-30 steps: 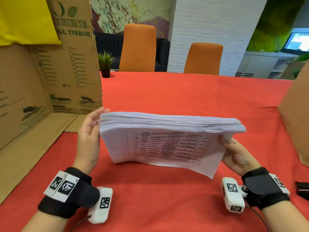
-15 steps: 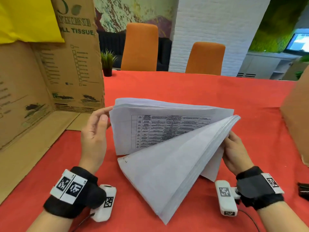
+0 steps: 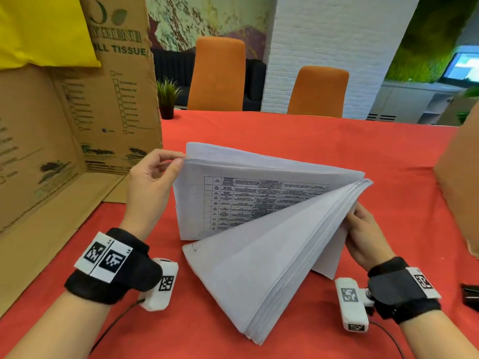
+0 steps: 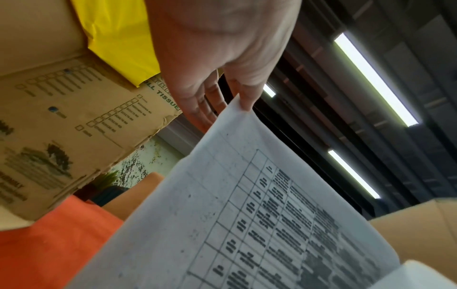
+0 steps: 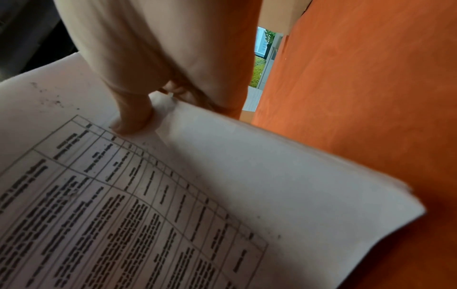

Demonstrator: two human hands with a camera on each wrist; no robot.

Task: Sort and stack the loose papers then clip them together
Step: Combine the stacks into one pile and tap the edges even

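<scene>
The head view is bright and evenly lit, with soft shadows on the red counter [image 3: 298, 141] under the papers [image 3: 259, 268]; straight lines bow toward its edges. In the left wrist view, ceiling light strips [image 4: 373, 78] glare white and the printed text is smeared. The right wrist view is dimmer, and the fingers [image 5: 133, 117] are blurred.

Paper stack [image 3: 259, 255] on table [image 3: 311, 141], cardboard box [image 3: 64, 125] left, chairs [image 3: 217, 73] behind
</scene>
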